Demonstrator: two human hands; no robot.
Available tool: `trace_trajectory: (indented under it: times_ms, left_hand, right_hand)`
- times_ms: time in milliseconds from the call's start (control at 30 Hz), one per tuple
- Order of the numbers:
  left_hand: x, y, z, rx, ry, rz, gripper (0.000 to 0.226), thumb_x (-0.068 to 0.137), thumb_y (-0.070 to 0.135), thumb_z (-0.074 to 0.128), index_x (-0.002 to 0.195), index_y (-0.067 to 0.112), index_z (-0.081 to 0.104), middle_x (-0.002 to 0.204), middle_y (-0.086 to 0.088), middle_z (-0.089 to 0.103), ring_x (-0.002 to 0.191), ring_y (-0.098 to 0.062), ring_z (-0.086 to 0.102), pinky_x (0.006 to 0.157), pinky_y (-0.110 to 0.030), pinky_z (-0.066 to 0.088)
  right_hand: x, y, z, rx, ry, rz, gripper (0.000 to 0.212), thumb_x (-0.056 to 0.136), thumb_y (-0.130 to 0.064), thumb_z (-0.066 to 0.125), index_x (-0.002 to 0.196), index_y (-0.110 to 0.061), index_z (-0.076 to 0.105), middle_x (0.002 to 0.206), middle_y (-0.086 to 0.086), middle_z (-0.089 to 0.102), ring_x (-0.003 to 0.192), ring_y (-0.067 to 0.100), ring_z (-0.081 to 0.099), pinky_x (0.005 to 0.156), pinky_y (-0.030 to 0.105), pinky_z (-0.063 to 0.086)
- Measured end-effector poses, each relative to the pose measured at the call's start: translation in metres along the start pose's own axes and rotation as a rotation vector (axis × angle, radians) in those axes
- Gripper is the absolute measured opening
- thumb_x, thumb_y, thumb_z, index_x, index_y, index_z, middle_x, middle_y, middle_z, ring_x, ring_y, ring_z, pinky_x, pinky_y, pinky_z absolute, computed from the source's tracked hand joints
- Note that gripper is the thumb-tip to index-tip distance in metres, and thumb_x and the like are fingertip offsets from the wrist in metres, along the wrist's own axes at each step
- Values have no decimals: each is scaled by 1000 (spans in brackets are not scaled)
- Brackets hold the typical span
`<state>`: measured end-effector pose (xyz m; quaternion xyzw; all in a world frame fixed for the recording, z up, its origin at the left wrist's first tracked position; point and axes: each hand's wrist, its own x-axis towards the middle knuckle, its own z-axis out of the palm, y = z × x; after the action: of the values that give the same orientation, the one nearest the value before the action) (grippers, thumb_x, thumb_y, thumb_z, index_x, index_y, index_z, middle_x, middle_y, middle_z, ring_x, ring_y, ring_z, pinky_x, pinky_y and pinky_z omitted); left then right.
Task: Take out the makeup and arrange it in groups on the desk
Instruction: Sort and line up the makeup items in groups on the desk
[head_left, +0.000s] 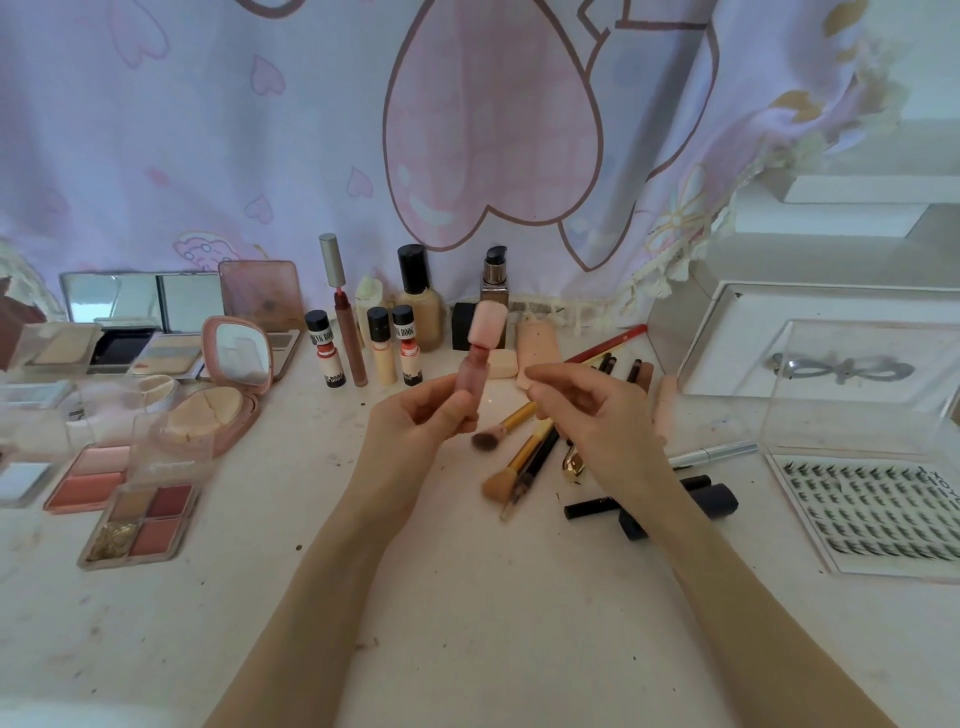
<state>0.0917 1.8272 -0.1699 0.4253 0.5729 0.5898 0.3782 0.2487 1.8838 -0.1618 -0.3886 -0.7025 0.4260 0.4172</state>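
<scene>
My left hand (422, 415) grips a small pink lip gloss tube (477, 364) upright above the middle of the white desk (467, 597); its pale pink cap points up. My right hand (587, 410) hovers just right of the tube with fingers loosely curled and nothing in it. Under my hands lie makeup brushes (511, 467) and dark pencils. Bottles of foundation and concealer (382, 343) stand in a row at the back. Palettes (140, 519) and an open pink compact (223, 395) lie at the left.
A clear acrylic box (821, 364) with a silver bow stands at the right, and a tray of false lashes (878, 514) lies in front of it. Black tubes (670, 506) and a silver mascara (714, 453) lie beside my right forearm. A patterned curtain hangs behind.
</scene>
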Motion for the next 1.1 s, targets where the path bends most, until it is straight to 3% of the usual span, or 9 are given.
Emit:
trace_trajectory:
  times_ms: [67,200,367,433,533,667,833,933,1100]
  left_hand:
    - [1,-1,0,-1,0,-6,23,87,10,59,101,28,63,90,10,71,79,-3,67,72,-13,52]
    - [-1,-1,2,28,-39,5,26,82,9,65,108,14,65,98,1,72,88,-8,68,79,-17,53]
    - [-2,1,3,85,-44,56,24,83,12,65,107,15,65,99,3,71,87,-6,67,77,-15,52]
    - [-1,-1,3,221,-12,125,22,87,16,61,108,20,64,98,7,70,88,-4,66,79,-15,51]
    - [4,-8,-6,633,42,188,27,93,23,51,119,22,59,110,12,61,102,-4,56,84,-8,40]
    - [2,-20,-30,1143,-30,171,35,97,31,39,131,24,45,137,3,40,130,-14,30,106,-29,22]
    - [-7,-30,-41,1276,-48,155,45,98,40,27,142,29,27,153,1,19,142,-16,11,115,-33,3]
    - [-4,-32,-41,1292,-79,129,48,98,41,22,145,31,20,156,2,13,144,-15,4,117,-36,1]
    - [-2,-32,-42,1328,-130,99,50,99,42,14,147,33,8,157,4,2,144,-15,-4,117,-36,-4]
  right_hand:
    - [0,-1,7,-93,2,-30,22,86,-23,63,108,-23,66,95,-19,63,89,-1,60,79,10,46]
    - [1,-1,16,-127,-23,-37,28,84,-26,65,111,-18,65,97,-10,64,88,-1,57,74,5,43]
    - [6,-6,20,-124,-26,-38,15,84,-24,66,98,-21,66,88,-9,63,83,0,57,74,10,44]
    - [10,-7,20,-120,-42,-44,12,82,-25,67,94,-25,66,88,-7,65,84,3,59,77,14,46]
    - [22,-8,21,-176,-105,-32,11,81,-24,68,88,-31,64,89,-8,66,83,1,59,77,11,45]
    - [48,-11,32,-249,-183,27,11,81,-22,68,90,-25,65,84,-14,62,83,1,58,77,13,44]
    - [72,-11,54,-364,-251,11,12,82,-19,67,94,-20,66,83,-13,60,84,4,56,73,13,42]
    - [80,-8,60,-492,-260,-9,21,84,-24,65,105,-16,66,93,-10,58,91,5,52,80,18,37]
    - [85,-3,62,-609,-289,-37,23,86,-25,63,107,-17,65,102,-5,62,89,5,50,77,19,35]
